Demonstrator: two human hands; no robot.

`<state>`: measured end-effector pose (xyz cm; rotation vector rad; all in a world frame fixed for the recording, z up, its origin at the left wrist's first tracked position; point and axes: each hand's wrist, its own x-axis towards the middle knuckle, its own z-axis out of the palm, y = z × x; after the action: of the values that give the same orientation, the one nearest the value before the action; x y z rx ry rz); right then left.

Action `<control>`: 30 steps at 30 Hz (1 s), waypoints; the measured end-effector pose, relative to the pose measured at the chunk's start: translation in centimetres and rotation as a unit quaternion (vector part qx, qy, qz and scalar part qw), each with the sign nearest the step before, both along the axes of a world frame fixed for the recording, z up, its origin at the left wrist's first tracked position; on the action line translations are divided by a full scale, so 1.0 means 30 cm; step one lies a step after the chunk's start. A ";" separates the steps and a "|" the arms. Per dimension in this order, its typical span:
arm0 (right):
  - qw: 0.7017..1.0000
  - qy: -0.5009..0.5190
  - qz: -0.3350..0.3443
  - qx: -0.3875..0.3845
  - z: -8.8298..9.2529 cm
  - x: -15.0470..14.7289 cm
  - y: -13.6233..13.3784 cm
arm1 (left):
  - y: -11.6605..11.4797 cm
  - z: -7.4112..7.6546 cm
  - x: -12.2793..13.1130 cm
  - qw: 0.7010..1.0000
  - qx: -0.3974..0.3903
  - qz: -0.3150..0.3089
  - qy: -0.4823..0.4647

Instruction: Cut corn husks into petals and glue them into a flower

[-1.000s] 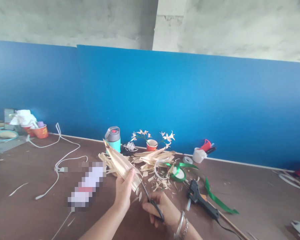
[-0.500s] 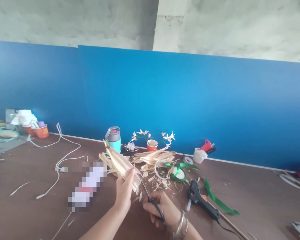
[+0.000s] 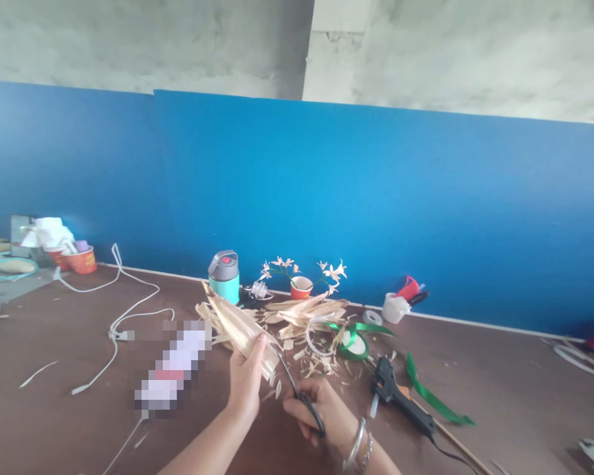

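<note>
My left hand (image 3: 245, 381) grips a long, pale dried corn husk (image 3: 232, 323) that points up and to the left. My right hand (image 3: 321, 412) is closed on the black handles of a pair of scissors (image 3: 297, 393), whose blades reach up to the lower end of the husk beside my left thumb. Small husk cuttings (image 3: 321, 364) lie on the brown table (image 3: 69, 422) just beyond both hands.
A pile of husks (image 3: 304, 310), green ribbon (image 3: 428, 394), a tape roll (image 3: 371, 317) and a black glue gun (image 3: 400, 398) lie to the right. A teal bottle (image 3: 224, 274), a red cup of husk flowers (image 3: 301, 285), white cable (image 3: 123, 310) and bowls (image 3: 79, 259) stand near the blue wall.
The husk in my left hand has dipped slightly. Otherwise the hands, the scissors and the view have hardly moved.
</note>
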<state>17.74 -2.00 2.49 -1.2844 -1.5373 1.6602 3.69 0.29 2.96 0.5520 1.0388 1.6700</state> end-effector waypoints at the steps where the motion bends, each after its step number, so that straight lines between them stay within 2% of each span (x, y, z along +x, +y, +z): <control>1: 1.000 0.000 0.001 0.000 0.000 0.000 0.001 | 0.000 0.000 0.000 1.000 0.002 0.001 0.000; 14: 1.000 -0.023 0.008 0.008 -0.004 0.013 0.004 | -0.002 0.006 -0.002 1.000 0.008 -0.012 -0.013; 22: 0.999 -0.042 0.005 0.013 -0.039 0.031 0.015 | 0.003 0.026 -0.011 0.999 -0.007 -0.035 -0.013; 30: 0.998 -0.062 0.007 0.013 -0.007 0.036 0.011 | 0.015 0.015 -0.020 0.998 -0.004 -0.060 0.004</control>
<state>18.81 -1.65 2.27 -1.3895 -1.6382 1.5899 3.09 0.76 3.40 0.6049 0.9990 1.5576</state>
